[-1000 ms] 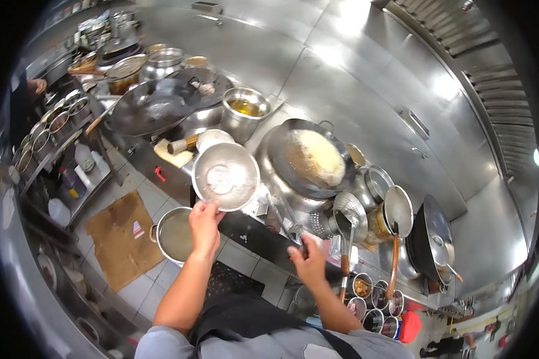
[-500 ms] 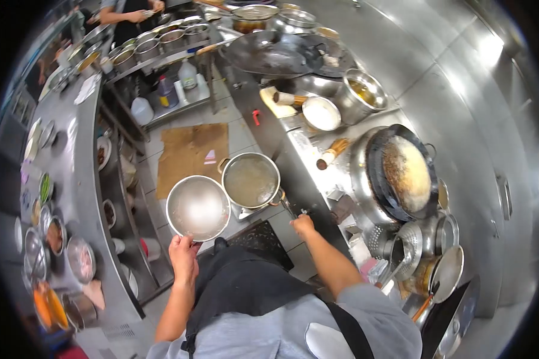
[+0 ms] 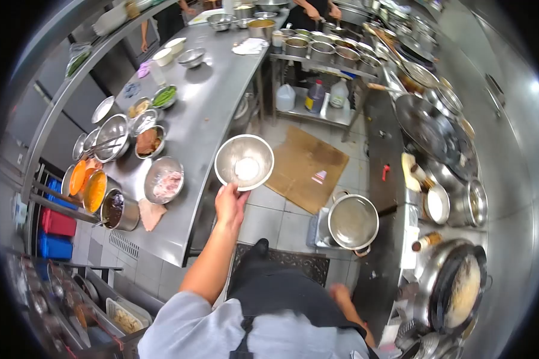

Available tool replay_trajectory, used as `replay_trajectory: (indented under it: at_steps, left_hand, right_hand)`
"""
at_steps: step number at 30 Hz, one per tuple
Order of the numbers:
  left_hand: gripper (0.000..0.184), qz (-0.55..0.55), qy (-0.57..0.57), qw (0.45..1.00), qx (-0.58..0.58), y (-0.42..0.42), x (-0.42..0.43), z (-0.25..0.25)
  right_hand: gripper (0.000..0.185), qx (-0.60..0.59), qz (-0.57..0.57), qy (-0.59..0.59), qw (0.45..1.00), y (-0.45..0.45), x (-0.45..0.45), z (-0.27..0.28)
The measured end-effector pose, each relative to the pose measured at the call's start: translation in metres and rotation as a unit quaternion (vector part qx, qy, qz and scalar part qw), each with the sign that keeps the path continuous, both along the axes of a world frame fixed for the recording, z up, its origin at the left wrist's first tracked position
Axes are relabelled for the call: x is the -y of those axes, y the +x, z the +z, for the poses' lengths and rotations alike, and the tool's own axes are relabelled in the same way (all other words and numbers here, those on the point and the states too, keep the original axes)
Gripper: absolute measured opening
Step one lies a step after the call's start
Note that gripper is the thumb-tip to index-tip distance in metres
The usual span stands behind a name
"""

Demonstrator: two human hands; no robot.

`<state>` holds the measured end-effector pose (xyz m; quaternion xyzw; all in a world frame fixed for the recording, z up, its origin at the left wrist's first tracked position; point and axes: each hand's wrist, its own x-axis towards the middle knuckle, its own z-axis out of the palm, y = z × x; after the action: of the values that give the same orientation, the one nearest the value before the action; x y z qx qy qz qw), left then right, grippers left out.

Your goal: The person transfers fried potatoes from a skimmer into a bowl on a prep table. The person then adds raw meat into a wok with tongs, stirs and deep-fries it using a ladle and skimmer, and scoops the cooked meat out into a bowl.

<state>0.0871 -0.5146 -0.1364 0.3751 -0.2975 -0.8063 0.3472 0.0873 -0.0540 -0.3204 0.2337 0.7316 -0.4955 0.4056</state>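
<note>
One left hand (image 3: 229, 206) clamps the metal bowl (image 3: 244, 153) ahead by its rim, so clipping the worktop (image 3: 208, 122) alongside might tip it; whether the blurred right hand (image 3: 340, 294), well apart, grips anything, I can't tell.

No legible text; the label (image 3: 309, 103) on the bottle (image 3: 315, 94) is too small.

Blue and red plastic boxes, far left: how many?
3, in a column: upper blue box, middle red box, lower blue box. More may be hidden behind the table.

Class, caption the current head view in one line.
The left hand holds a metal bowl near a steel table.
</note>
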Motion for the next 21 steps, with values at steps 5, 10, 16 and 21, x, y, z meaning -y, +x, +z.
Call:
replay_trajectory:
  at_steps: [5,10,16,21]
  left_hand:
    - [0.014,0.050,0.002,0.998,-0.037,-0.065,0.104,0.008]
    - [0.022,0.075,-0.002,0.994,-0.074,-0.112,0.174,0.003]
    - [0.028,0.119,-0.016,0.992,-0.031,-0.161,0.188,-0.005]
    - [0.025,-0.340,-0.061,0.938,-0.029,-0.163,0.039,-0.064]
  right_hand:
    - [0.035,0.010,-0.018,0.028,0.999,0.041,0.027,0.006]
    - [0.034,-0.016,-0.069,0.059,0.996,0.051,0.047,0.023]
    - [0.032,-0.074,-0.116,0.071,0.988,0.071,0.060,0.037]
    - [0.040,-0.071,-0.137,0.048,0.987,0.082,0.092,0.060]
